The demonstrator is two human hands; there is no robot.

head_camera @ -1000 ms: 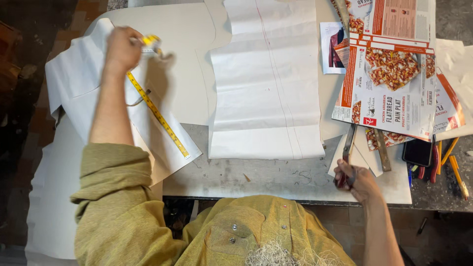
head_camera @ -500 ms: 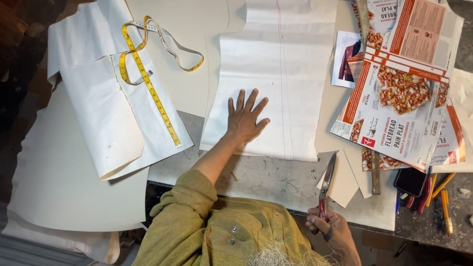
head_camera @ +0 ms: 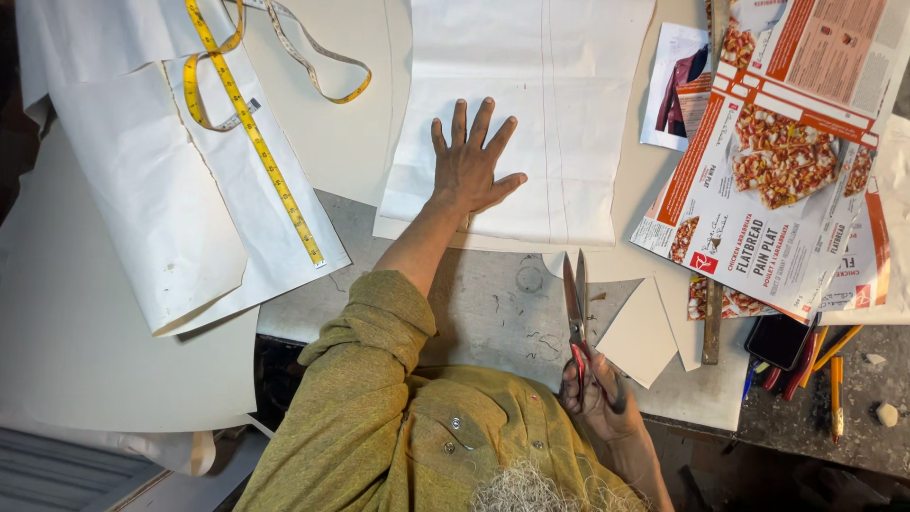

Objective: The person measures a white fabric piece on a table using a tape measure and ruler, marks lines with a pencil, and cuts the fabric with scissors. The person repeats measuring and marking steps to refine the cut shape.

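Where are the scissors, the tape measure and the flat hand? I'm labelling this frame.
scissors [head_camera: 574,294], head view, blades.
tape measure [head_camera: 270,175], head view, straight yellow run.
left hand [head_camera: 471,163], head view, back of hand.

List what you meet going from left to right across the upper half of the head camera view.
Yellow tape measure → left hand lying flat on the white paper sheet → small photo → flattened food carton.

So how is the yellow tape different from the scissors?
The tape measure is yellow, long and bendy, lying looped on white paper with no hand on it. The scissors are grey metal with red handles, straight and stiff, held in the right hand, blades pointing away. Both are over the table.
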